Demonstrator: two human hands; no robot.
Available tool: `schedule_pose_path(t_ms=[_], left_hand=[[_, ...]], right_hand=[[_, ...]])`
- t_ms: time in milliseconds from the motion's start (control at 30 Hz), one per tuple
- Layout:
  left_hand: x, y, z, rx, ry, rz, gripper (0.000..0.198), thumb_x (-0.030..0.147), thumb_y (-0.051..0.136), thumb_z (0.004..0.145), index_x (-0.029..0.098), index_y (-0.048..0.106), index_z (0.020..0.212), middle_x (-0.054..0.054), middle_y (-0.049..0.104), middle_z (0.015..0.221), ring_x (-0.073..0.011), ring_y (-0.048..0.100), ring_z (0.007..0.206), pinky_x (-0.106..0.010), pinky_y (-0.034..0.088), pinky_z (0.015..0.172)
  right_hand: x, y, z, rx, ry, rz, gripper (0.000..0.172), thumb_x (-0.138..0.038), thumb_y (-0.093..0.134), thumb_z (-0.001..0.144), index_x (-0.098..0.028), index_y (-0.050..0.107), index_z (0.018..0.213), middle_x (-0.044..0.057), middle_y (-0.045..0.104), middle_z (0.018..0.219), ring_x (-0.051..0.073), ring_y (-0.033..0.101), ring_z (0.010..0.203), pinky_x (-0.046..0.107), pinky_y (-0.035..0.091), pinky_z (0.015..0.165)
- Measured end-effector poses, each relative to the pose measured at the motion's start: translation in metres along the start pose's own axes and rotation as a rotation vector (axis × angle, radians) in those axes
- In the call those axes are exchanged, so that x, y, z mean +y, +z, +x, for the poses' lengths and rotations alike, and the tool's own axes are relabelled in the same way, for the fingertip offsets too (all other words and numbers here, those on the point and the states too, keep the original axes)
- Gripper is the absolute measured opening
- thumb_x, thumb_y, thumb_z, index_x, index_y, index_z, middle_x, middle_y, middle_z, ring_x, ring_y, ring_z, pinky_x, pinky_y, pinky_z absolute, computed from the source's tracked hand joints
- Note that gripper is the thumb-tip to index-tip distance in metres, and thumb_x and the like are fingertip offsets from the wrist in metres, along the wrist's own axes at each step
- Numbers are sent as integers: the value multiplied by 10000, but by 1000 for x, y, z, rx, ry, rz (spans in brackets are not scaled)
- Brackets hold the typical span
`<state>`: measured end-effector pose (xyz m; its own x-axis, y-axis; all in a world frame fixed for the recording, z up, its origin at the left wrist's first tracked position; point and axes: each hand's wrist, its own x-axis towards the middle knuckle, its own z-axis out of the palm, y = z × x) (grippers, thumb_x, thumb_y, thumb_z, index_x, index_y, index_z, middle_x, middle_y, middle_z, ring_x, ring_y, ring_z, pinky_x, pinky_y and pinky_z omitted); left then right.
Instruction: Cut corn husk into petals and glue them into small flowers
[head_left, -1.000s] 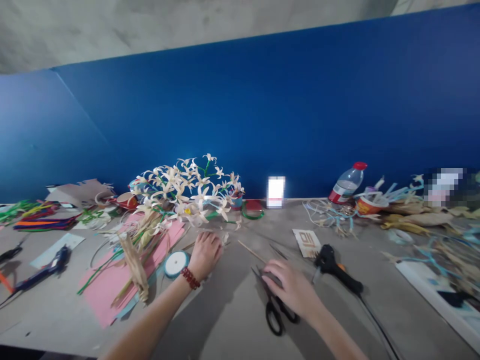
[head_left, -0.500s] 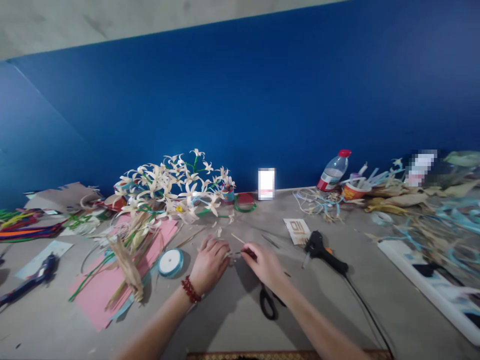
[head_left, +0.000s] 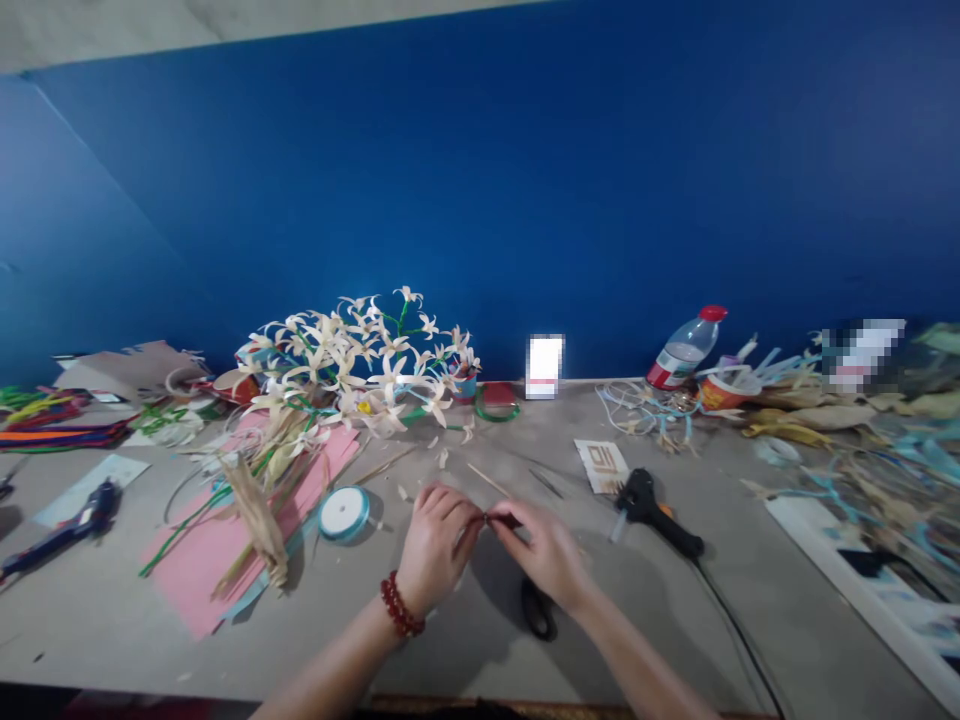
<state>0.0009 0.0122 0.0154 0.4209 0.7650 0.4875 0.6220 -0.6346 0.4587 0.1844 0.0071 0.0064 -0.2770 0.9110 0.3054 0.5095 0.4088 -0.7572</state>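
Note:
My left hand [head_left: 437,538], with a red bead bracelet [head_left: 401,604] at its wrist, is closed, thumb and fingers pinched together. Its fingertips meet those of my right hand [head_left: 546,553] above the middle of the table. The right hand is pinched too, and a small dark bit shows where the tips meet, too small to name. Black-handled scissors [head_left: 538,612] lie under the right hand, partly hidden by it. A thin pale stick [head_left: 489,478] lies just beyond the fingertips. Left of my left hand is a spool of light blue ribbon [head_left: 344,513].
White handmade flowers [head_left: 375,365] stand at the back. Pink paper [head_left: 187,590] with dried husks [head_left: 259,525] lies left. To the right are a black glue gun [head_left: 660,515] with its cord, a bottle [head_left: 682,350], a paper cup [head_left: 727,388] and a white power strip [head_left: 855,605].
Both hands have come together, fingertips touching; the gap between them has closed. My left hand has turned into a pinch. The view has shifted slightly.

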Motion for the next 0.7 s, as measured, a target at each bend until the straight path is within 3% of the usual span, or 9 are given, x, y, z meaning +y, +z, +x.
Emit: schedule_pose_path(t_ms=[167, 333, 533, 600, 700], left_hand=[[2, 1, -12, 13, -95, -121, 107, 197, 531, 893, 181, 634, 867, -67, 661, 829, -217, 589, 826, -370, 453, 781], [3, 2, -15, 1, -216, -302, 140, 233, 531, 901, 189, 656, 853, -67, 665, 826, -209, 605, 820, -341, 472, 757], [6, 7, -19, -39, -263, -390, 126, 220, 556, 884, 194, 678, 864, -60, 677, 817, -206, 618, 816, -325, 485, 747], [9, 5, -26, 10, -265, -393, 119, 198, 556, 879, 188, 672, 856, -61, 671, 803, -200, 617, 794, -321, 489, 728], [12, -7, -43, 201, -211, -443, 98, 143, 551, 865, 187, 638, 873, -55, 652, 778, -190, 612, 770, -322, 497, 704]], right_hand=[[-7, 2, -4, -8, 52, 98, 110, -251, 554, 893, -215, 655, 916, 23, 711, 865, 188, 664, 811, 283, 503, 755], [-9, 2, -8, -23, 146, 263, 205, -256, 595, 855, -216, 613, 1056, 28, 707, 883, 180, 669, 798, 287, 530, 753], [-6, 4, -17, -41, 187, 244, 118, -311, 558, 886, -208, 615, 889, 18, 680, 781, 174, 649, 739, 273, 520, 699], [-4, 4, -19, -64, 184, 271, 127, -320, 585, 878, -208, 609, 934, 21, 686, 816, 175, 653, 758, 274, 520, 718], [-2, 6, -10, -161, 135, 332, 213, -338, 589, 884, -210, 588, 1054, 33, 693, 906, 175, 659, 807, 270, 524, 739]])
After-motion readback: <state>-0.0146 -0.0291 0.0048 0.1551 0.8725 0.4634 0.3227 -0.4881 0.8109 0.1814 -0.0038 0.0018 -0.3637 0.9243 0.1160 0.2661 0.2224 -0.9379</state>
